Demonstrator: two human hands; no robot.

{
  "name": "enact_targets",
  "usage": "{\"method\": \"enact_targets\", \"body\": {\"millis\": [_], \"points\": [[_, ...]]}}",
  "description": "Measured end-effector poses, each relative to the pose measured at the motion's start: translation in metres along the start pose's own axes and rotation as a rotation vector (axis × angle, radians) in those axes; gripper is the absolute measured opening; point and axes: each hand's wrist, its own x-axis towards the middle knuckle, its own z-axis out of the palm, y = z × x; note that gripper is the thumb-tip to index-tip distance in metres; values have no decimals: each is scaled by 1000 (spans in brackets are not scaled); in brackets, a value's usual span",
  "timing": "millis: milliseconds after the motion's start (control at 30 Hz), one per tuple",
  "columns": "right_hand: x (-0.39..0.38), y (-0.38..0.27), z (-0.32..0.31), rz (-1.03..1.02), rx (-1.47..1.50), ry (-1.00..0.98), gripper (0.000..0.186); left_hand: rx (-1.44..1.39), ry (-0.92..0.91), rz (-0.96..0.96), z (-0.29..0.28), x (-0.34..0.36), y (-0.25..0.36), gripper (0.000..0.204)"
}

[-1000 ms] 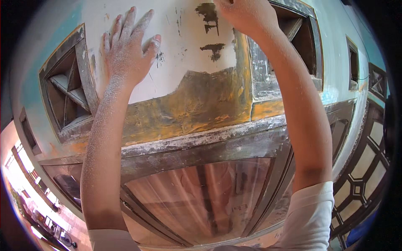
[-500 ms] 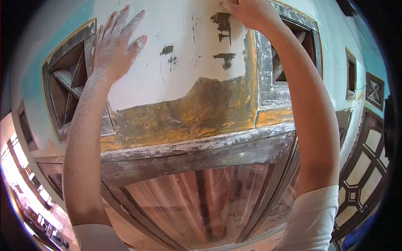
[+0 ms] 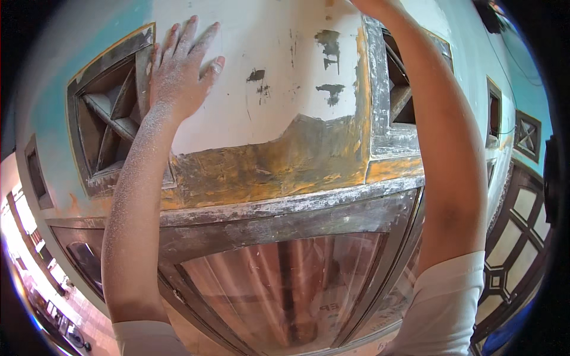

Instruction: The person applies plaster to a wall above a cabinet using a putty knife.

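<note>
Right hand (image 3: 380,7) has moved higher, grip unclear; left hand (image 3: 181,77) lies splayed against the wall (image 3: 228,124).

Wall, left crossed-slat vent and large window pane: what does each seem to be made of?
Wall: probably plaster or cement with a smooth, matt white coat, ending raggedly beside rougher brown.
Left crossed-slat vent: probably wood, dark and dull, judging by its board-like, scuffed look.
Window pane: glass or clear plastic, glossy, with visible reflections.

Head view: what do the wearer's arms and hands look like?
Left sleeve and right sleeve: short, whitish. Left hand: ungloved, speckled with pale dust like the left forearm. Right hand: ungloved on the part in frame; right forearm bare.
</note>
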Motion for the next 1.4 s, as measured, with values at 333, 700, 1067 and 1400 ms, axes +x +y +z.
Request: {"method": "enact_targets", "body": {"millis": [333,700,1067,1400], "points": [[-76,10,-33,79,-48,-58,35,-10,9,8,3,-5,-2,58],[-75,107,-51,256,-178,23,40,15,-60,4,-1,0,7,59],[-74,163,-44,330,-144,40,49,-29,-177,-52,-21,11,141,68],[-86,231,-54,296,-138,-44,47,-29,-193,-11,-28,14,173,67]]}}
